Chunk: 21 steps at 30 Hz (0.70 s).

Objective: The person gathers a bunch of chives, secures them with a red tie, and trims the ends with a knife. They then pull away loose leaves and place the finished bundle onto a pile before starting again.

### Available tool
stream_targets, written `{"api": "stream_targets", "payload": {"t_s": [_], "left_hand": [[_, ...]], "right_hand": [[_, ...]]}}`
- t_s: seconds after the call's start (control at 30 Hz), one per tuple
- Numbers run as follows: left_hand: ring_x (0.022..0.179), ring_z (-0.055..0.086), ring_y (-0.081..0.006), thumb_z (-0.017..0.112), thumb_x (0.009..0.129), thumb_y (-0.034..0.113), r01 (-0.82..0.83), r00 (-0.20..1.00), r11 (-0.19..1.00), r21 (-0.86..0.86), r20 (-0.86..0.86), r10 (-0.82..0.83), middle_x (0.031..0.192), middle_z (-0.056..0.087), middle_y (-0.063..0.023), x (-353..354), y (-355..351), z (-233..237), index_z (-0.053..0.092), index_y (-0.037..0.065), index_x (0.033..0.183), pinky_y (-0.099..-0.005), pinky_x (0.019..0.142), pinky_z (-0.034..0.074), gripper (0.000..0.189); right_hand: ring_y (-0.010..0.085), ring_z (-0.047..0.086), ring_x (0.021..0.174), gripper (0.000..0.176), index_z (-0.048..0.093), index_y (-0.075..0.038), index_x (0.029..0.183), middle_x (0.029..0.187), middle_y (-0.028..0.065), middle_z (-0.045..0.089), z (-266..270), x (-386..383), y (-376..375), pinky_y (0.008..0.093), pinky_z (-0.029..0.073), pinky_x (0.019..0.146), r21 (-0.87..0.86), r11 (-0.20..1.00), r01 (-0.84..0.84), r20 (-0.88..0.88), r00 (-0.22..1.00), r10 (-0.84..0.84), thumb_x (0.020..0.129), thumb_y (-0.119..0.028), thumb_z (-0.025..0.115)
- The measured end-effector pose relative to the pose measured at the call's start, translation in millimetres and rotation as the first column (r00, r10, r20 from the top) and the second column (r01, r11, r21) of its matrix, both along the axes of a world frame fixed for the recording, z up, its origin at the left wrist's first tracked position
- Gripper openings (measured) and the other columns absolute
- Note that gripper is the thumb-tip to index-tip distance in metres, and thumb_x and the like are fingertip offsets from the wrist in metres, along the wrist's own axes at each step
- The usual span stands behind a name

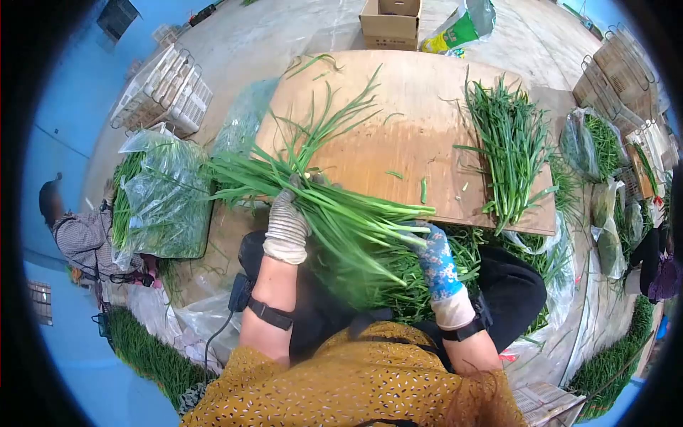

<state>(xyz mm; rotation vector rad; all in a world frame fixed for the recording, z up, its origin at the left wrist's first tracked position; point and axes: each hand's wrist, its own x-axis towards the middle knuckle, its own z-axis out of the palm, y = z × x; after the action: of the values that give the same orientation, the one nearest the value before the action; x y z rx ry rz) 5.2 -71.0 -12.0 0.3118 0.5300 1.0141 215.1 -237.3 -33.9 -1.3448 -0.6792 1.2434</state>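
Observation:
A loose bunch of garlic chives (341, 203) lies across my front, leaves fanned to the left and pale stem ends to the right. My left hand (288, 210), in a striped light glove, is closed around its middle. At the stem ends is my right hand (430, 249), in a blue flowered glove; its fingers are partly hidden by the stems and look closed on them. Below, between my knees, sits a heap of more chives (398, 292). A separate pile of chives (509, 149) rests on the right side of the wooden board (384, 156).
Plastic-wrapped chives (167, 199) stand at the left, near a seated person (85, 238). Crates (167, 92) are stacked at the far left, others (619, 78) at the right. Beyond the board are a cardboard box (390, 25) and a green bag (466, 28). Another person's dark sleeve (662, 274) shows at right.

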Motion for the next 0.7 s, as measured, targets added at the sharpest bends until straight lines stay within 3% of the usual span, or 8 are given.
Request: {"api": "stream_targets", "payload": {"t_s": [0.33, 0.4, 0.47, 0.5, 0.53, 0.63, 0.67, 0.7], "left_hand": [[0.092, 0.060, -0.0317, 0.063, 0.086, 0.022, -0.041, 0.999, 0.999, -0.023, 0.008, 0.041, 0.090, 0.062, -0.0120, -9.4, 4.5, 6.7, 0.056, 0.004, 0.095, -0.0555, 0.097, 0.043, 0.022], [0.089, 0.061, -0.0266, 0.063, 0.085, 0.021, -0.098, 0.995, 0.995, 0.023, 0.023, 0.098, 0.090, 0.064, -0.0110, -23.5, 13.4, 6.8, 0.061, 0.005, 0.089, -0.0557, 0.096, 0.043, 0.016], [0.092, 0.060, -0.0269, 0.063, 0.086, 0.021, -0.119, 0.991, 0.990, 0.079, 0.063, 0.114, 0.090, 0.063, -0.0114, -37.0, 25.7, -0.3, 0.059, 0.005, 0.091, -0.0559, 0.098, 0.042, 0.018], [0.091, 0.060, -0.0249, 0.064, 0.086, 0.022, -0.124, 0.992, 0.986, 0.113, 0.036, 0.121, 0.089, 0.063, -0.0096, -41.0, 32.0, -6.2, 0.060, 0.006, 0.090, -0.0567, 0.097, 0.041, 0.017], [0.091, 0.060, -0.0249, 0.064, 0.085, 0.023, -0.106, 0.993, 0.987, 0.121, 0.054, 0.100, 0.088, 0.063, -0.0092, -38.2, 31.3, -6.9, 0.060, 0.006, 0.090, -0.0566, 0.097, 0.041, 0.018], [0.094, 0.060, -0.0252, 0.064, 0.085, 0.025, -0.030, 0.996, 0.989, 0.141, 0.091, 0.017, 0.090, 0.063, -0.0080, -20.5, 21.8, 1.7, 0.060, 0.006, 0.092, -0.0562, 0.097, 0.042, 0.021], [0.096, 0.060, -0.0258, 0.064, 0.086, 0.026, 0.020, 0.995, 0.985, 0.169, 0.091, -0.035, 0.091, 0.063, -0.0082, -13.4, 14.0, 8.5, 0.060, 0.006, 0.092, -0.0558, 0.097, 0.042, 0.021], [0.097, 0.060, -0.0264, 0.064, 0.086, 0.026, 0.070, 0.992, 0.977, 0.200, 0.089, -0.089, 0.093, 0.062, -0.0084, -6.3, 7.7, 16.2, 0.060, 0.006, 0.093, -0.0553, 0.097, 0.043, 0.022]], "right_hand": [[0.0175, 0.058, 0.093, 0.013, 0.063, 0.000, 0.084, 0.094, 0.0123, 0.065, -1.5, 33.2, -67.2, 0.0308, 0.043, 0.089, 0.361, 0.905, 0.224, -0.437, 0.898, -0.048, 0.080, -0.011, 0.057], [0.0180, 0.058, 0.091, 0.011, 0.060, -0.002, 0.076, 0.088, 0.0085, 0.064, -4.6, 64.4, -95.3, 0.0351, 0.043, 0.087, 0.248, 0.912, 0.328, -0.429, 0.881, -0.200, 0.078, -0.012, 0.060], [0.0232, 0.060, 0.085, 0.014, 0.060, -0.004, 0.077, 0.082, 0.0079, 0.062, -24.0, 98.2, -122.7, 0.0385, 0.046, 0.080, -0.229, 0.970, 0.077, 0.394, 0.919, 0.021, 0.076, -0.017, 0.065], [0.0280, 0.061, 0.076, 0.015, 0.061, -0.005, 0.078, 0.081, 0.0101, 0.063, -9.1, 91.9, -120.1, 0.0386, 0.048, 0.069, -0.318, 0.946, 0.062, 0.868, 0.421, 0.264, 0.073, -0.015, 0.070], [0.0320, 0.062, 0.076, 0.018, 0.064, -0.006, 0.087, 0.087, 0.0143, 0.064, -8.2, 82.2, -113.7, 0.0346, 0.050, 0.067, -0.100, 0.991, 0.091, 0.995, 0.017, 0.099, 0.071, -0.010, 0.071], [0.0205, 0.063, 0.087, 0.024, 0.064, -0.002, 0.102, 0.098, 0.0105, 0.066, 31.9, 41.0, -56.8, 0.0295, 0.048, 0.077, 0.141, 0.977, 0.157, 0.610, 0.764, -0.211, 0.078, -0.007, 0.067], [0.0160, 0.062, 0.089, 0.026, 0.064, 0.000, 0.106, 0.100, 0.0088, 0.066, 33.0, 30.2, -43.3, 0.0277, 0.047, 0.080, 0.113, 0.978, 0.174, 0.255, 0.946, -0.198, 0.081, -0.008, 0.066], [0.0131, 0.060, 0.088, 0.026, 0.063, 0.001, 0.106, 0.099, 0.0079, 0.066, 33.5, 21.1, -28.2, 0.0268, 0.047, 0.079, 0.082, 0.991, 0.110, 0.218, 0.968, -0.126, 0.082, -0.009, 0.066]]}}
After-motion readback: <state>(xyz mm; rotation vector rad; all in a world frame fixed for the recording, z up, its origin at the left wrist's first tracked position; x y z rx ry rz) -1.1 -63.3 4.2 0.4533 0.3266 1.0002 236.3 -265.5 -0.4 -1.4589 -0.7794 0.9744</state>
